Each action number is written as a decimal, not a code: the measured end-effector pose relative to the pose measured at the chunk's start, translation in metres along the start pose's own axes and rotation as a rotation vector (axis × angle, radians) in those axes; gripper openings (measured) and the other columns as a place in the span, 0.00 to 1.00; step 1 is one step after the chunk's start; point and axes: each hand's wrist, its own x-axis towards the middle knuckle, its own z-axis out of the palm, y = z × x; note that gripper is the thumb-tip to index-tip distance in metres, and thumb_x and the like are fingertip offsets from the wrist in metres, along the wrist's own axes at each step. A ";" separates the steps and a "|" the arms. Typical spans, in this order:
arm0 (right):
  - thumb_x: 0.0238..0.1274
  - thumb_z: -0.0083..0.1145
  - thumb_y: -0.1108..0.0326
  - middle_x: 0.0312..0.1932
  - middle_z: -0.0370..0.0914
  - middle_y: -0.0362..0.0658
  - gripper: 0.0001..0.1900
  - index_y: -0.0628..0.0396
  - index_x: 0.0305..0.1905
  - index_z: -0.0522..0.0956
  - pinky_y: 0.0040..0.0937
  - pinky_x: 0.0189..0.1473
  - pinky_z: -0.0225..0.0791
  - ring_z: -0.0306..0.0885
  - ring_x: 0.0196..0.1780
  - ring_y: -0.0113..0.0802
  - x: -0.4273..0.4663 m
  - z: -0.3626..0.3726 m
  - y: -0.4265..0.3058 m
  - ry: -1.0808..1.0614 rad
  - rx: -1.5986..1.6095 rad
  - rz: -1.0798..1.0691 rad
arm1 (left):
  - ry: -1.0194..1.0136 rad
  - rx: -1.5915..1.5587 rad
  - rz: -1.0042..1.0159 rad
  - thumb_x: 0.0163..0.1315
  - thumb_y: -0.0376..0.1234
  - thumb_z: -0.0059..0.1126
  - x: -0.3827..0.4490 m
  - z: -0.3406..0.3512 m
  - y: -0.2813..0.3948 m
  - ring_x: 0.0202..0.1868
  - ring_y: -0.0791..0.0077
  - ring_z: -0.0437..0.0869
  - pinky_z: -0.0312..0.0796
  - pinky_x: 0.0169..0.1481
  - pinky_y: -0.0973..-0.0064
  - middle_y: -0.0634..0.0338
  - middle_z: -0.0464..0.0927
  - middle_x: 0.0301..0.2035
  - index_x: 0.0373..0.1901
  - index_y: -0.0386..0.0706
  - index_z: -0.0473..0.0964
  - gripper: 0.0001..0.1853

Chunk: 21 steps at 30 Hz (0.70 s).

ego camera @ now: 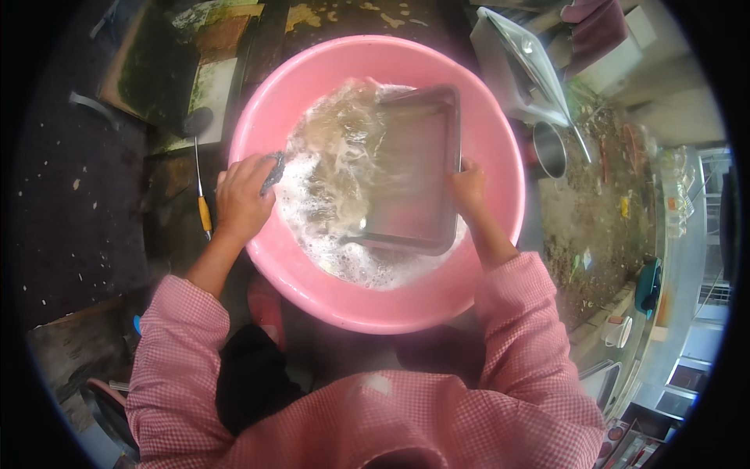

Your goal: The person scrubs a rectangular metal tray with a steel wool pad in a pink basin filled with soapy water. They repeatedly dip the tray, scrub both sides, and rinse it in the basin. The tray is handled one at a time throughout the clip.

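Note:
A large pink plastic basin [375, 313] stands before me, with cloudy, foamy water [340, 176] in it. My right hand [470, 183] grips one side of a rectangular metal baking pan [416, 170]. The pan is tilted, and its far left part dips under the suds. Over the basin's left rim is my left hand [243, 190], its fingers curled around a grey scouring pad [273, 172]. Water hides the pan's left edge.
Left of the basin lies a skimmer or ladle with a wooden handle [204, 214]. A metal pot [549, 150] and a white plastic container [515, 64] stand to the right. Bare soil [597, 211] lies further right, a mossy board [155, 70] at upper left.

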 end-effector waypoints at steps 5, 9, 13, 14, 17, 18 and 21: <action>0.47 0.58 0.73 0.31 0.80 0.54 0.08 0.63 0.34 0.78 0.42 0.35 0.71 0.80 0.34 0.48 -0.024 -0.071 -0.035 0.314 -0.038 -0.296 | -0.011 0.016 0.003 0.45 0.28 0.65 0.005 0.003 0.007 0.54 0.59 0.76 0.65 0.55 0.62 0.56 0.76 0.52 0.50 0.47 0.77 0.25; 0.46 0.63 0.72 0.29 0.77 0.50 0.07 0.59 0.28 0.74 0.41 0.37 0.73 0.79 0.35 0.49 -0.042 -0.121 -0.069 0.400 -0.232 -0.549 | -0.023 0.029 -0.033 0.47 0.29 0.66 0.004 0.004 0.001 0.54 0.58 0.77 0.65 0.55 0.62 0.54 0.76 0.53 0.53 0.46 0.75 0.27; 0.50 0.64 0.72 0.26 0.73 0.45 0.11 0.55 0.25 0.69 0.39 0.37 0.74 0.78 0.33 0.46 -0.029 -0.137 -0.056 0.688 -0.201 -0.776 | 0.007 -0.261 -0.262 0.50 0.29 0.67 0.021 0.005 0.010 0.56 0.57 0.78 0.69 0.58 0.63 0.50 0.75 0.55 0.61 0.43 0.69 0.33; 0.54 0.62 0.73 0.25 0.72 0.44 0.13 0.55 0.23 0.66 0.40 0.38 0.74 0.76 0.32 0.46 -0.027 -0.135 -0.055 0.732 -0.078 -0.781 | 0.038 -0.384 -0.350 0.51 0.28 0.67 0.028 0.006 0.014 0.56 0.57 0.78 0.70 0.59 0.64 0.49 0.75 0.55 0.63 0.41 0.68 0.34; 0.54 0.60 0.76 0.25 0.70 0.45 0.13 0.55 0.24 0.65 0.39 0.39 0.73 0.75 0.33 0.43 -0.024 -0.138 -0.046 0.713 0.015 -0.803 | -0.209 -0.903 -0.355 0.53 0.25 0.67 0.042 0.002 0.035 0.58 0.59 0.77 0.71 0.61 0.68 0.50 0.74 0.57 0.66 0.39 0.64 0.36; 0.54 0.59 0.76 0.26 0.71 0.45 0.13 0.55 0.24 0.64 0.39 0.40 0.73 0.75 0.33 0.42 -0.024 -0.136 -0.044 0.733 0.021 -0.803 | -0.187 -0.865 -0.274 0.54 0.22 0.66 0.041 0.006 0.039 0.52 0.65 0.81 0.76 0.53 0.73 0.54 0.77 0.52 0.66 0.39 0.64 0.35; 0.58 0.57 0.74 0.28 0.71 0.45 0.11 0.55 0.26 0.65 0.38 0.44 0.72 0.75 0.36 0.39 -0.019 -0.129 -0.041 0.740 0.059 -0.751 | -0.493 -1.200 -0.705 0.55 0.21 0.65 0.034 -0.004 0.054 0.43 0.70 0.85 0.80 0.40 0.75 0.56 0.79 0.47 0.65 0.39 0.65 0.34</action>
